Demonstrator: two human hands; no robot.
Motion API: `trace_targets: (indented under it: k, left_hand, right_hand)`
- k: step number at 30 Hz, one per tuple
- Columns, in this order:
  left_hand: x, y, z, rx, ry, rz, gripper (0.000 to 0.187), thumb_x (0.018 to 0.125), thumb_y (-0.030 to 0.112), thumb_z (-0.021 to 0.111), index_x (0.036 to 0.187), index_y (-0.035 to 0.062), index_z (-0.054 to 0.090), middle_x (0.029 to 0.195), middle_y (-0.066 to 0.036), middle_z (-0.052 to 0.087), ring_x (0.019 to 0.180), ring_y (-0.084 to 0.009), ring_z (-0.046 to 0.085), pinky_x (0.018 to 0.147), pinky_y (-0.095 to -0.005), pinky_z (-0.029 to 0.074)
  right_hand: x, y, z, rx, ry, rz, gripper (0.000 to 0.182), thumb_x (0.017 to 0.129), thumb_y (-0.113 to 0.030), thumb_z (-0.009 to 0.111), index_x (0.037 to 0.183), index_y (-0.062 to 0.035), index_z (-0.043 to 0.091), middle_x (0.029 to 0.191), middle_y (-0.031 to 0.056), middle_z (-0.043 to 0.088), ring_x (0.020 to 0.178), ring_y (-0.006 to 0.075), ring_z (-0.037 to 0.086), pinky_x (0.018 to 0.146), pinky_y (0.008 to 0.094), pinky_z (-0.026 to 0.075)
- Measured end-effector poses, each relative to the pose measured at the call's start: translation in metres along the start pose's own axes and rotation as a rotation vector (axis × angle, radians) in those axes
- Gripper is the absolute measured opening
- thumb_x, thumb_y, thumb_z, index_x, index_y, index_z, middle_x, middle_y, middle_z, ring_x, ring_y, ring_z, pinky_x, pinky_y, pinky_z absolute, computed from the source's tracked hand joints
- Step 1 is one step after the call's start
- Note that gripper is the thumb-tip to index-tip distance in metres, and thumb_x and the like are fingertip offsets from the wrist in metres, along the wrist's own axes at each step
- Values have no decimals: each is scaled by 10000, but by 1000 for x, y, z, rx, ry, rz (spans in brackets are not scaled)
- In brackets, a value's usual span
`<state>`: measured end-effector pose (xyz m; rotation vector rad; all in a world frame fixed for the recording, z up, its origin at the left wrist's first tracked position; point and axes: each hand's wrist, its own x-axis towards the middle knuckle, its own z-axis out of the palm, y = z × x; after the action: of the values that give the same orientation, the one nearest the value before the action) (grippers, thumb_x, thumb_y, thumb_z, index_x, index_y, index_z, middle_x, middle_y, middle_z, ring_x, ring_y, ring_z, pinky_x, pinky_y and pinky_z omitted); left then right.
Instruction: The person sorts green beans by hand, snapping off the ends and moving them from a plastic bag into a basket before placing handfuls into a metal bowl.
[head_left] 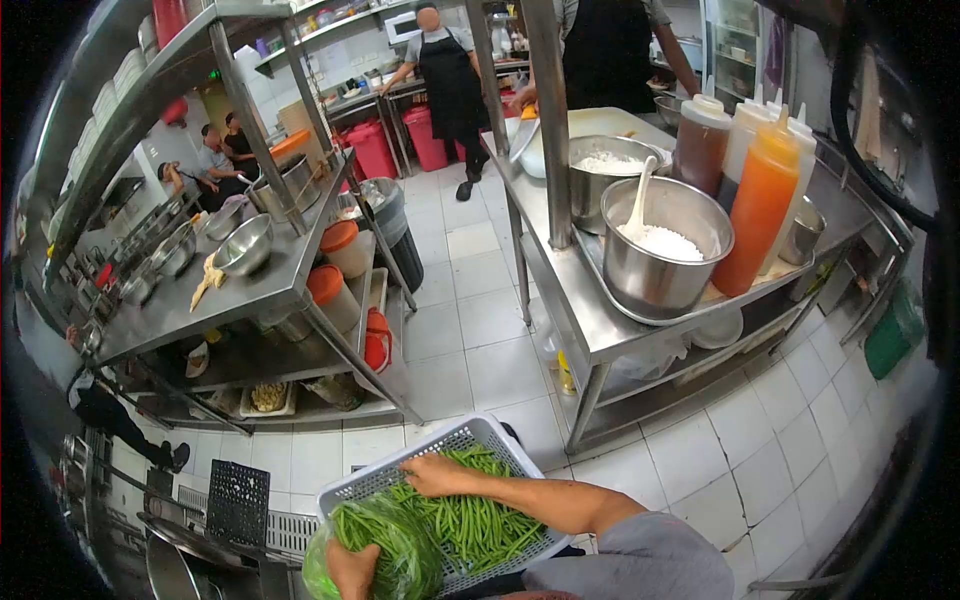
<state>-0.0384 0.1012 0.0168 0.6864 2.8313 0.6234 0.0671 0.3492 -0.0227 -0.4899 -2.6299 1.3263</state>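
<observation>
A white perforated basket [490, 432] full of green beans [480, 520] is at the bottom centre. In its left part lies a clear plastic bag [405, 555] with more green beans inside. My left hand [352, 570] is closed on the near side of this bag. My right hand [435, 475] reaches across from the right and rests on the beans near the basket's far edge, its fingers bent down and partly hidden. Whether it grips any beans I cannot make out.
Left stands a steel table [250, 290] with metal bowls [243, 246]; right, a steel counter [575, 320] with a pot [665, 280] of white powder and sauce bottles [758, 210]. A co-worker in a black apron [450, 80] stands beyond; another is behind the counter. Tiled floor lies between.
</observation>
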Motion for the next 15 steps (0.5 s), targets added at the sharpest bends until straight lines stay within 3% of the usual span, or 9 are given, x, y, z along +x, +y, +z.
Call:
trace_targets:
  k: [2, 4, 5, 7, 9, 11, 12, 15]
  left_hand:
    - [-9, -4, 0, -103, 44, 8, 464, 599, 194, 789, 955, -59, 630, 855, -232, 663, 796, -388, 654, 713, -454, 510]
    - [-17, 3, 3, -262, 33, -66, 489, 567, 201, 784, 954, -48, 617, 882, -240, 653, 830, -435, 629, 728, -484, 496]
    - [-21, 7, 4, -264, 38, -77, 489, 567, 201, 784, 954, -48, 617, 882, -240, 653, 830, -435, 629, 728, -484, 496]
    - [-28, 16, 10, -149, 170, 104, 509, 583, 187, 766, 1002, -46, 597, 833, -216, 661, 778, -423, 641, 703, -471, 504]
    - [-29, 10, 17, -105, 182, 54, 526, 594, 175, 753, 1042, -42, 580, 841, -204, 664, 781, -411, 647, 715, -449, 512]
    - [-28, 3, 19, -351, 208, 83, 502, 600, 136, 742, 1038, -46, 577, 830, -195, 666, 761, -367, 659, 720, -421, 521]
    - [-36, 19, 6, -489, 189, 104, 490, 607, 71, 719, 1058, -44, 567, 868, -154, 662, 777, -283, 651, 741, -365, 515]
    - [-42, 16, -3, -652, 196, 58, 485, 613, 19, 694, 1075, -42, 559, 920, -114, 640, 828, -212, 613, 766, -326, 493]
  right_hand:
    - [3, 10, 10, -11, 23, -12, 368, 884, -194, 574, 1199, -7, 607, 1062, 255, 652, 1013, 405, 626, 916, 469, 485]
    - [-2, -7, -9, -27, -21, 28, 365, 884, -194, 575, 1195, -8, 610, 1062, 256, 652, 1013, 404, 627, 914, 470, 486]
    - [-2, -14, -13, -42, -49, 62, 361, 884, -194, 575, 1191, -9, 612, 1063, 256, 652, 1013, 402, 627, 913, 471, 487]
    - [-6, -14, -13, -7, -13, 22, 357, 883, -199, 575, 1186, -16, 617, 1055, 262, 651, 1008, 408, 626, 909, 474, 487]
    - [-8, -17, -15, -2, 56, -34, 356, 884, -210, 572, 1182, -20, 619, 1041, 271, 649, 1001, 415, 625, 906, 476, 487]
    - [-8, -14, -14, -4, 45, -8, 357, 886, -224, 570, 1174, -21, 624, 1034, 269, 649, 1001, 418, 622, 900, 475, 486]
    - [-5, -4, -10, -2, 75, -15, 354, 887, -228, 569, 1169, -23, 628, 1028, 267, 652, 1000, 417, 623, 897, 474, 485]
    - [-5, -6, -16, 23, 109, -15, 345, 887, -233, 568, 1152, -24, 640, 1011, 265, 658, 992, 413, 628, 891, 472, 481]
